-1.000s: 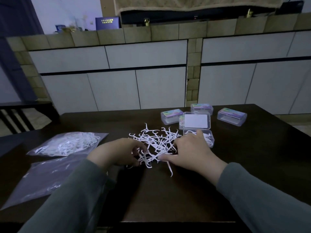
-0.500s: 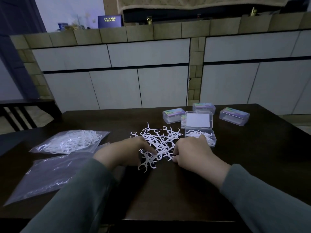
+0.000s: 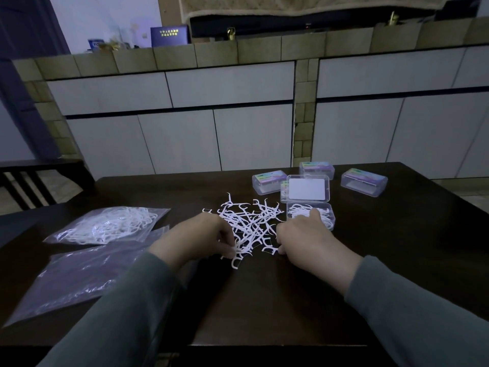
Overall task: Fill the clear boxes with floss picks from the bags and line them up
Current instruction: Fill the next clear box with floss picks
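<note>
A loose, tangled pile of small white plastic floss picks (image 3: 247,223) lies near the middle of the dark worktop (image 3: 264,300). Just right of the pile sits an open clear plastic box (image 3: 328,217), partly filled with white picks, its hinged lid (image 3: 307,192) standing up behind it with a white label panel. Three closed clear boxes with colourful labels lie toward the far edge: one (image 3: 268,181) behind the pile, one (image 3: 316,170) nearest the far edge, one (image 3: 363,182) toward the far right corner. On the left side lies a clear plastic bag full of white picks (image 3: 108,225), and nearer the front left a flat, nearly empty clear bag (image 3: 79,279).
</note>
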{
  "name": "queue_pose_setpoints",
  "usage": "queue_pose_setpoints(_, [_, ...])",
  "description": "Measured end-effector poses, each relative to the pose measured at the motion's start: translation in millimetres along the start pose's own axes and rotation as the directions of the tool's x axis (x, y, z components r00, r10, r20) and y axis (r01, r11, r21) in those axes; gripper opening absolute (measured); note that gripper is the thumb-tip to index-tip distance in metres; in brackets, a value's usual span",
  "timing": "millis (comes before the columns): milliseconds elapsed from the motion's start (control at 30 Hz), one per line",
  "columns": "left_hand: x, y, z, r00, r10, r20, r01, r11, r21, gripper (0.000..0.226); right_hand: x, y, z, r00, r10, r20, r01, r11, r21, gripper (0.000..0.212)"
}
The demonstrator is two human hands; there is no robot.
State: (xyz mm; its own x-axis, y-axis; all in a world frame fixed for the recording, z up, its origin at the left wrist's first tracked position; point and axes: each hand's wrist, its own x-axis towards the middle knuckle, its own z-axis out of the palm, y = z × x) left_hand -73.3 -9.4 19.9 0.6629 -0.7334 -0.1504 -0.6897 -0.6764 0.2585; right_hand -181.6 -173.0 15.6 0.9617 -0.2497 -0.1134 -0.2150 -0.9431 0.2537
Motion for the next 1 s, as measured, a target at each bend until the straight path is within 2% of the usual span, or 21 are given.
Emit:
queue_pose_setpoints(100, [-0.6,2.1,0.5,1.0,-0.015,0.028,0.015,1.0,0.007,0.013,-1.4,8.7,-6.1,0.999,0.003,0.054,-0.004,1.0,0.017,0.034])
queue_pose_setpoints(233, [-0.2,4.3,1.2,0.999,-0.011,0.041,0.011,1.0,-0.002,0.012,1.8,9.6,-5.8,0.994,0.028,0.107,-0.029,1.0,0.003,0.023])
queue_pose_setpoints(300, [-0.4,4.7,1.7,1.0,-0.01,0.023,0.01,1.0,0.004,0.013,-0.9,7.1,-2.7,0.991,0.004,0.132,0.001,0.999,-0.043,0.025])
queue_pose_setpoints(400, [-2.0,5.3,1.8,1.0,-0.002,-0.003,0.002,1.0,-0.012,0.011,-7.6,4.7,3.4,0.994,-0.063,0.095,0.073,0.991,-0.109,0.026])
queue_pose_setpoints(500, [-3.0,5.8,0.3,0.998,0.005,-0.062,-0.007,1.0,-0.03,0.009,-8.4,6.5,4.3,0.995,-0.074,0.066,0.081,0.99,-0.113,0.028])
queue_pose_setpoints(667, [-4.5,11.2,-2.5,0.969,0.043,-0.245,-0.07,0.992,-0.105,0.009,-4.2,22.9,-4.9,0.995,-0.035,-0.095,0.032,0.999,-0.026,0.026])
queue_pose_setpoints(767, [0.2,17.0,1.2,0.916,0.049,-0.399,-0.13,0.975,-0.178,0.008,0.3,40.8,-8.1,0.973,0.01,-0.229,0.002,0.998,0.055,0.025])
queue_pose_setpoints(867, [7.6,29.6,4.9,0.868,0.014,-0.496,-0.171,0.947,-0.272,0.018,7.2,65.5,-2.8,0.936,0.079,-0.342,-0.009,0.979,0.202,0.02])
queue_pose_setpoints(1000, [24.4,51.7,11.3,0.812,-0.051,-0.581,-0.222,0.894,-0.39,0.018,17.0,89.5,15.3,0.913,0.12,-0.389,0.015,0.945,0.327,0.017])
